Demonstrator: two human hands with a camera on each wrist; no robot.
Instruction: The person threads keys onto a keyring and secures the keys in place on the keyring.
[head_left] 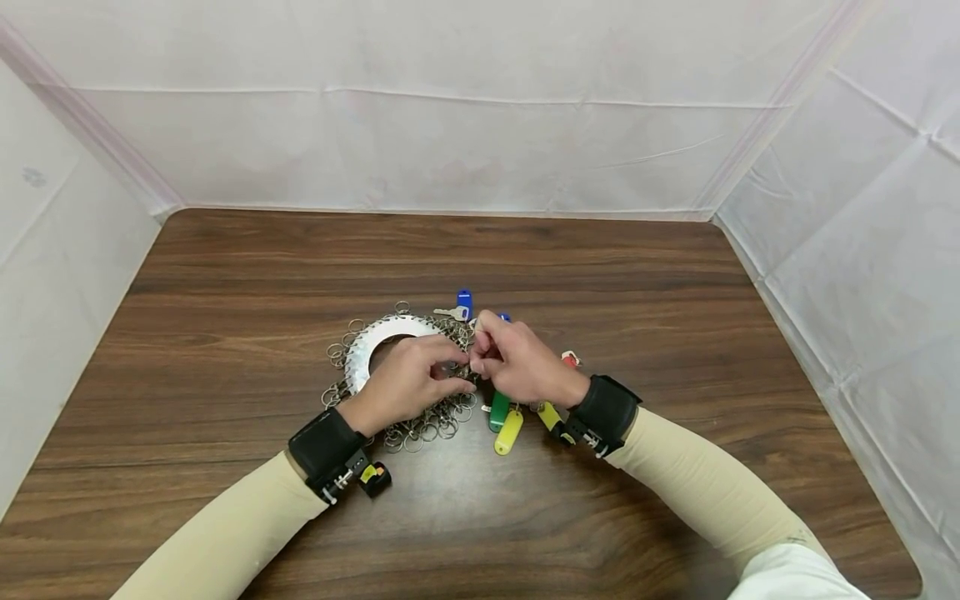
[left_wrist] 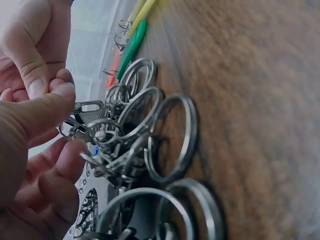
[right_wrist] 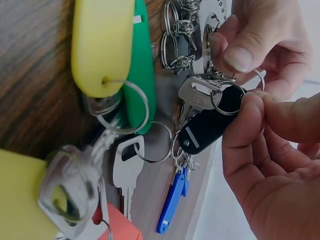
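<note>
A round metal disc [head_left: 375,337] ringed with many key rings [left_wrist: 167,137] lies on the wooden table [head_left: 225,275]. My left hand [head_left: 457,379] rests over the disc and pinches a small metal clip [right_wrist: 215,76] at its right edge. Touching it, my right hand [right_wrist: 250,105] pinches a split ring [right_wrist: 226,97] that carries a silver key [right_wrist: 196,97] and a black tag [right_wrist: 207,127]. A blue tag [right_wrist: 172,200] hangs just below the black one. Both hands meet at the disc's right side.
Loose keys with tags lie under and beside my right hand: a green tag [head_left: 498,411], a yellow tag [head_left: 508,431], another yellow tag [head_left: 550,414], a red tag [head_left: 570,358] and a blue-tagged key [head_left: 464,302]. White cloth walls [head_left: 480,108] enclose the table on three sides.
</note>
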